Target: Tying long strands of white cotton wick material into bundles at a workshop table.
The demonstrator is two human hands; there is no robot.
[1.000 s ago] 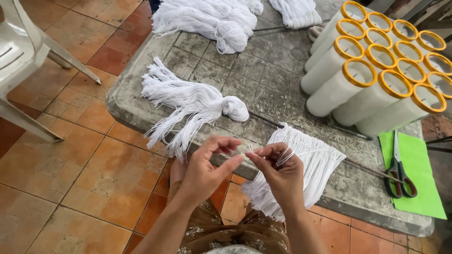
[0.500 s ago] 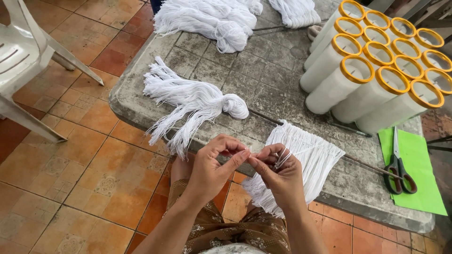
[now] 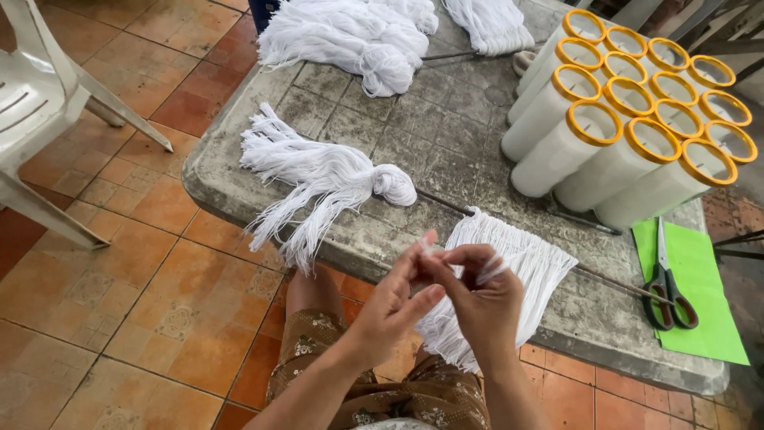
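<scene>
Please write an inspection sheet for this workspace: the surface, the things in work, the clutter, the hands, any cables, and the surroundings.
Surface: grey stone table, worn and stained.
Job's things: white strands in the fingers; white yarn fringe hanging from a thin rod over the table edge.
Clutter: knotted yarn bundle, more yarn bundles at the far edge, white tubes with orange rims, scissors on a green sheet.
Hands: left hand and right hand meet in front of the fringe, each in a pinching grip on the strands.
Cables: nothing seen.
Surroundings: orange tiled floor, white plastic chair at left.
</scene>
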